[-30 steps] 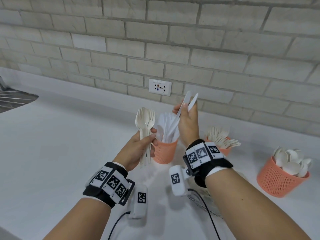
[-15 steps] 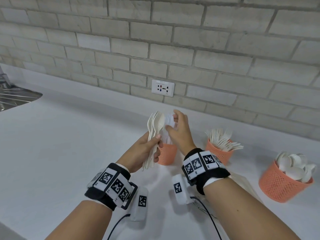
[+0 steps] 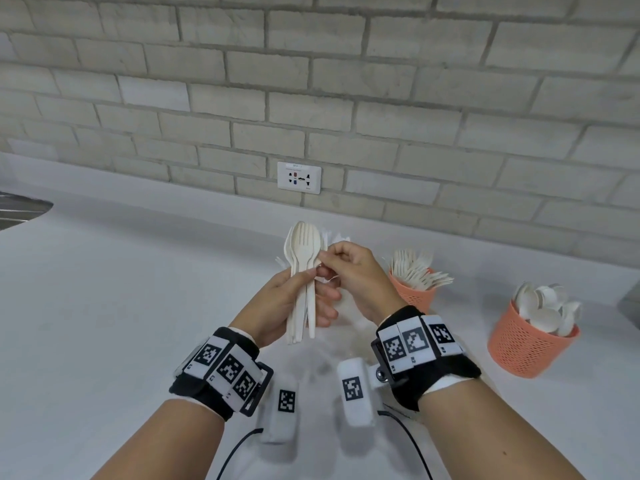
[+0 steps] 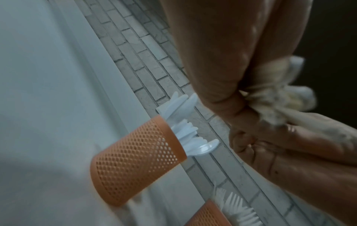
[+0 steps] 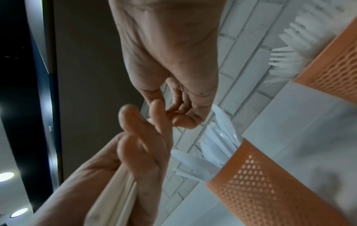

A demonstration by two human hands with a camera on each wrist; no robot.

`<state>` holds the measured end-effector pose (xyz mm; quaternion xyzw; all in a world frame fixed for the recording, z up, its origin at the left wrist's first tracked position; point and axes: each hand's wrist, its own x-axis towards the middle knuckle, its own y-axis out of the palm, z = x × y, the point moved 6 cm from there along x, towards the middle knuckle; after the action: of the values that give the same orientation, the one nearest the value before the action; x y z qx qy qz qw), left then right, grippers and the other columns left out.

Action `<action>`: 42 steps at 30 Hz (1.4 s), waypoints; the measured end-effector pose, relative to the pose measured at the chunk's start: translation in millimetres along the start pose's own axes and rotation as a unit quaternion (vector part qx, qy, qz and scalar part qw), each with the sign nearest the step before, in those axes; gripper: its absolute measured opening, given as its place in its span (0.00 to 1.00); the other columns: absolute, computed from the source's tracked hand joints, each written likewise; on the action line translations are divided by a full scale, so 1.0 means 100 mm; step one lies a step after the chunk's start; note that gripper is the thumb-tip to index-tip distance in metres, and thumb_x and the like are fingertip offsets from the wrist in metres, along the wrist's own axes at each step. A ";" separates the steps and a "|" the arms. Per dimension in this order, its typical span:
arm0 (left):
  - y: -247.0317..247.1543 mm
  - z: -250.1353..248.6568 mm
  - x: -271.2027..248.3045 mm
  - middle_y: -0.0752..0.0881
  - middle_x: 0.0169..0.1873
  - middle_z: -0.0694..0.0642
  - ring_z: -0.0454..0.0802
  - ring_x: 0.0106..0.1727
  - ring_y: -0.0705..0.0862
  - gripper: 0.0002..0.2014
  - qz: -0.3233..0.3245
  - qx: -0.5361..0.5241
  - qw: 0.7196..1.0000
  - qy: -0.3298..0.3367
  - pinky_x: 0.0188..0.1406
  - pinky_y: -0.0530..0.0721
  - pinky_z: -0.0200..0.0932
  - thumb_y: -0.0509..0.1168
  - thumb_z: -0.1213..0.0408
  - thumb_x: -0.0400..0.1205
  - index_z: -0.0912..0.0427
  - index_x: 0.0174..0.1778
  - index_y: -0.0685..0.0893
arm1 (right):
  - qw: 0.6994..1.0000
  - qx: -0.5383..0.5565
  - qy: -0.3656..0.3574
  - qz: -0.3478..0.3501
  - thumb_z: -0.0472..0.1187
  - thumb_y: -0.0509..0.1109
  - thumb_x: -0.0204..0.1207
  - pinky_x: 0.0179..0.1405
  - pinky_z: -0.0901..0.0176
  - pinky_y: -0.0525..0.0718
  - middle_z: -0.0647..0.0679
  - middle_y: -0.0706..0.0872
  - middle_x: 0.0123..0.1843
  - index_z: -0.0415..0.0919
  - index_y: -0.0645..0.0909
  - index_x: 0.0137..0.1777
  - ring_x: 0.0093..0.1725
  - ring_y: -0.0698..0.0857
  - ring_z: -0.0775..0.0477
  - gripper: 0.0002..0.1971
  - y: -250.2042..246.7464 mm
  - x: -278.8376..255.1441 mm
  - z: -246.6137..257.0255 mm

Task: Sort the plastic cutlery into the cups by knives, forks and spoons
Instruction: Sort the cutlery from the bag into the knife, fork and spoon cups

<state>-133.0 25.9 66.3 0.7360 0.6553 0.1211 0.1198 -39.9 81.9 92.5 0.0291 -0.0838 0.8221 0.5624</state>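
Observation:
My left hand (image 3: 313, 289) grips a bundle of cream spoons and forks (image 3: 302, 251) upright over the counter. My right hand (image 3: 322, 263) pinches one piece at the bundle's right edge, just below a spoon bowl. Behind both hands stands the orange mesh knife cup (image 4: 135, 152) with white knives (image 4: 185, 130); in the head view only knife tips (image 3: 334, 237) show. To the right are the fork cup (image 3: 412, 296) and, farther right, the spoon cup (image 3: 530, 348). In the right wrist view the bundle's handles (image 5: 115, 191) lie in the left palm beside the knife cup (image 5: 270, 183).
The white counter (image 3: 121, 306) runs back to a brick wall with an outlet (image 3: 299, 177). A sink edge (image 3: 20, 209) shows at the far left, and a grey object (image 3: 632, 306) at the right edge. Cables (image 3: 408, 441) trail from the wrist cameras.
A second ago my right hand held two white knives over the knife cup. It has let them go into the cup and come across to pinch the bundle in my left hand.

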 end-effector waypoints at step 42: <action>1.30 0.42 0.28 0.73 0.33 0.52 0.42 0.28 0.71 0.15 -0.004 0.172 0.985 0.027 0.27 0.79 0.33 0.53 0.75 0.85 0.58 0.66 0.69 | 0.972 -0.213 -0.024 -0.092 0.39 0.74 0.71 0.46 0.43 0.86 0.38 0.87 0.41 0.32 0.81 0.46 0.43 0.86 0.37 0.10 -1.13 -0.53 0.06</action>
<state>5.8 38.5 70.9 0.7396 0.6720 0.0255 -0.0259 84.5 71.7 103.2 -0.0643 -0.2672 0.7289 0.6271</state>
